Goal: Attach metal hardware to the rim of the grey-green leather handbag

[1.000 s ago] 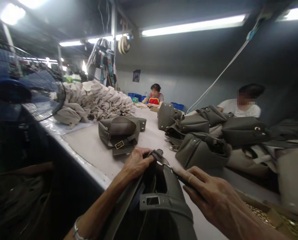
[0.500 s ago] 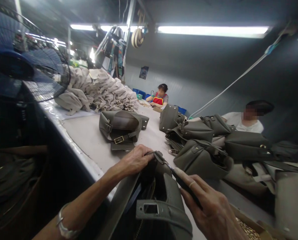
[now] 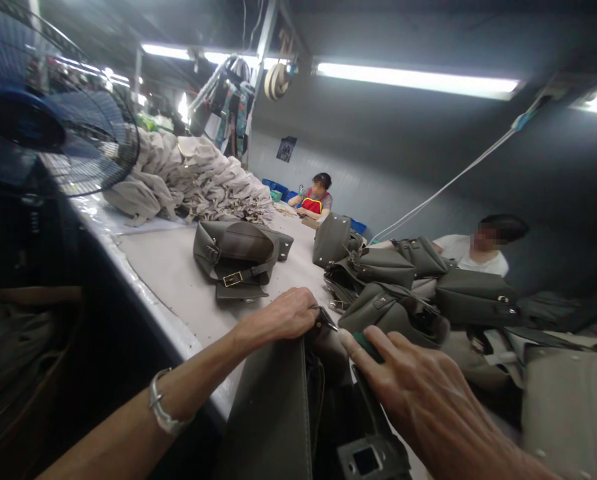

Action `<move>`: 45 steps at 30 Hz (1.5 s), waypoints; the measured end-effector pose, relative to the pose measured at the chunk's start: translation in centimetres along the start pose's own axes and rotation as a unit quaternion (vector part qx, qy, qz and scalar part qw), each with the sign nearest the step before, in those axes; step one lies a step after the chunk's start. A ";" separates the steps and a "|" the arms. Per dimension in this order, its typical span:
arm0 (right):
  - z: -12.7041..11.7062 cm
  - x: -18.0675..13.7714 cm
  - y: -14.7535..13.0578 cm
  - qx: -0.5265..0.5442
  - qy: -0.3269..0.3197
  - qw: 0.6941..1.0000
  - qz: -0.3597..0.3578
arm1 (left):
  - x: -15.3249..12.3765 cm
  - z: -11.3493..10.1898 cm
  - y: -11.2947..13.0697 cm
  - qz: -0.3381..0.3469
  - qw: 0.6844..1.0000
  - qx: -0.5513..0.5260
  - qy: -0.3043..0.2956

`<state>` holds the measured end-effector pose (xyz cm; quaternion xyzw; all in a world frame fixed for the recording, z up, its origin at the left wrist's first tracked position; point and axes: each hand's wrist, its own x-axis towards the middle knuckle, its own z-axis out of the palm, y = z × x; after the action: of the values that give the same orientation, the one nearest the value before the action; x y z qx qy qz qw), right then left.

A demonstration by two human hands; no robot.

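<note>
Olive bag (image 3: 273, 407) stands at the near table edge, directly below the camera, mouth up. Left hand (image 3: 283, 315) clenched over the bag's top corner, pinning it by a small metal fitting (image 3: 324, 319); grip likely steadies the rim so the fitting stays exposed. Right hand (image 3: 418, 393) lies over the opposite rim, fingers curled round a dark tool (image 3: 371, 347) with a green handle, its tip aimed at the fitting. Cut-out strap (image 3: 368, 460) hangs at the bag's front, bottom of frame.

Table (image 3: 178, 280): pale, long, glossy edge strip. One finished bag (image 3: 238, 257) lies flat mid-table, buckle up, well apart from the work. Heap of like bags (image 3: 403, 287) to the right, piled loosely. Stack of beige cloth (image 3: 193, 180) at the far left, beside a fan (image 3: 53, 113).

Room: grey walls, tube lights (image 3: 418, 79), a cord running diagonally down. Two other people seated: one at the far end (image 3: 314, 199), one behind the heap (image 3: 478, 250).
</note>
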<state>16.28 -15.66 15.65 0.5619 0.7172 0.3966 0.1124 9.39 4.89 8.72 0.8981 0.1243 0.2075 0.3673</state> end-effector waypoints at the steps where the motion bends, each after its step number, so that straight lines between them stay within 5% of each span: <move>1: 0.2 -0.4 0.2 0.001 0.017 1.000 -0.015 | 0.1 0.1 0.1 0.000 1.000 -0.001 -0.002; 3: 0.9 -1.1 0.6 0.002 0.006 1.000 -0.025 | 0.2 0.2 0.2 -0.002 1.000 -0.009 -0.006; 8: 2.7 -1.4 1.0 0.035 -0.151 0.988 0.003 | 0.3 0.3 -0.5 -0.017 0.999 -0.038 -0.013; 13: 5.3 -1.7 0.6 0.252 -0.095 0.953 0.137 | 0.1 0.1 -1.9 -0.011 0.997 -0.074 -0.024; 15: 6.6 -1.9 0.3 0.422 -0.059 0.879 0.212 | 0.0 0.1 -2.6 -0.005 0.995 -0.094 -0.027; 21: 8.4 -2.0 -0.9 0.743 -0.078 0.524 0.408 | -0.6 0.2 -3.8 0.014 0.991 -0.127 -0.035; 25: 8.3 -2.1 -1.0 0.798 -0.079 0.405 0.439 | -1.5 -0.2 -3.0 0.041 0.991 -0.122 -0.043; 29: 8.7 -2.5 -0.6 0.831 -0.093 0.346 0.425 | -2.0 -0.6 -2.4 0.050 0.993 -0.104 -0.032; 31: 8.7 -2.4 -0.2 0.828 -0.105 0.365 0.412 | -1.9 -0.7 -2.5 0.060 0.991 -0.110 -0.042; 33: 8.1 -2.1 0.3 0.791 -0.123 0.453 0.392 | -1.7 -0.7 -2.8 0.070 0.988 -0.124 -0.061; 37: 5.3 -0.6 1.3 0.516 -0.101 0.810 0.260 | -1.2 -0.8 -3.2 0.072 0.978 -0.167 -0.098; 39: 4.0 0.0 1.6 0.316 -0.086 0.934 0.144 | -0.9 -0.8 -3.4 0.073 0.973 -0.186 -0.115; 41: 3.5 0.5 2.1 0.167 -0.078 0.983 0.023 | -0.7 -0.9 -3.5 0.077 0.968 -0.197 -0.132; 45: 4.7 0.8 4.0 0.118 -0.052 0.986 -0.102 | -0.4 -1.0 -4.0 0.087 0.960 -0.208 -0.167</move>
<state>21.69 -12.67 15.53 0.5150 0.8056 0.2661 0.1225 8.32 8.16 6.45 0.8311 -0.0629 0.1069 0.5421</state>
